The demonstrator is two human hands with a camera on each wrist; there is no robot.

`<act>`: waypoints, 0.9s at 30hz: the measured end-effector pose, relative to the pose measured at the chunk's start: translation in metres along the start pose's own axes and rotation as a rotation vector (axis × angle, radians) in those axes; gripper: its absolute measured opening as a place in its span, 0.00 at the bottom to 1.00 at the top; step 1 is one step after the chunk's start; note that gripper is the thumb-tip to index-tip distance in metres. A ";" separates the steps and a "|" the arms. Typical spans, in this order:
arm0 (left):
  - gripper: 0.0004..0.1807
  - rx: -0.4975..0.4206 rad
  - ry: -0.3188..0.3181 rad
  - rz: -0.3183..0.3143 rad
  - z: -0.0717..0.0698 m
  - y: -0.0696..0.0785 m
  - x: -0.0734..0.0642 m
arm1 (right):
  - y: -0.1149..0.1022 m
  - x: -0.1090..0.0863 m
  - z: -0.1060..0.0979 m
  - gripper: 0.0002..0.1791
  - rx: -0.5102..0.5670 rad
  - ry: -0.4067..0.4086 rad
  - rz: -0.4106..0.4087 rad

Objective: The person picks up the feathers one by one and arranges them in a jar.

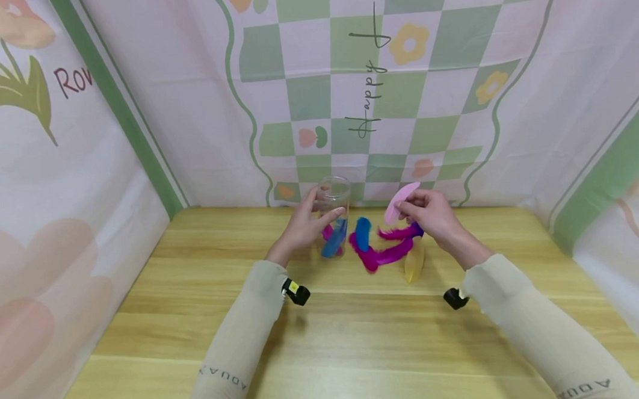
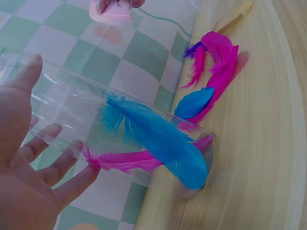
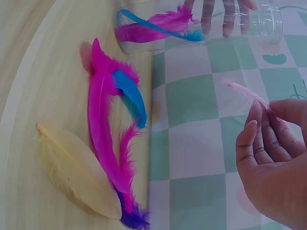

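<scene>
My left hand (image 1: 303,225) is around a clear plastic jar (image 1: 334,189) standing upright on the table, thumb on one side and fingers behind. A blue feather (image 2: 158,139) and a magenta feather (image 2: 127,161) are inside the jar. Up off the table, my right hand (image 1: 433,215) pinches a pale pink feather (image 1: 401,202) between thumb and fingertips, to the right of the jar. Below that hand lie loose feathers: magenta feathers (image 3: 100,115), a blue feather (image 3: 129,96), a purple feather (image 3: 133,215) and a yellow feather (image 3: 76,167).
Jar and feathers are on a wooden table (image 1: 332,343), near its back edge. Behind it hangs a cloth (image 1: 208,139) with a green check pattern, and more printed cloth (image 1: 34,238) hangs at the sides. A small black camera sits on each wrist.
</scene>
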State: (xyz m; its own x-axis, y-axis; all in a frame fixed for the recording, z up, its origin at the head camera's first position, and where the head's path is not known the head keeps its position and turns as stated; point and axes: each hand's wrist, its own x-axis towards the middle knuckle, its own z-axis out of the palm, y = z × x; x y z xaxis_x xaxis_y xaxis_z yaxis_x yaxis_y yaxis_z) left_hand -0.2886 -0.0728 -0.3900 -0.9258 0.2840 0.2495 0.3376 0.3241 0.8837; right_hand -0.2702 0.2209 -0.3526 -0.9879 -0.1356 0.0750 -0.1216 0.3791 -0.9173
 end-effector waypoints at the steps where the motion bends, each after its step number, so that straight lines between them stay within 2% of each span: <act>1: 0.34 0.000 0.000 0.000 0.000 0.000 0.000 | 0.000 0.000 0.000 0.18 0.003 0.001 0.000; 27: 0.34 -0.007 0.001 0.001 0.000 0.001 -0.001 | -0.014 -0.003 0.004 0.17 0.034 -0.024 -0.052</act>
State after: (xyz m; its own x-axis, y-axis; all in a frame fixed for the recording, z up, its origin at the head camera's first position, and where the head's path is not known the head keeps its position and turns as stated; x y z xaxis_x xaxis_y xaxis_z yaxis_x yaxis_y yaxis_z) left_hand -0.2873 -0.0725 -0.3899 -0.9258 0.2831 0.2506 0.3370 0.3174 0.8864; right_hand -0.2652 0.2119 -0.3412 -0.9776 -0.1768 0.1138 -0.1692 0.3401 -0.9250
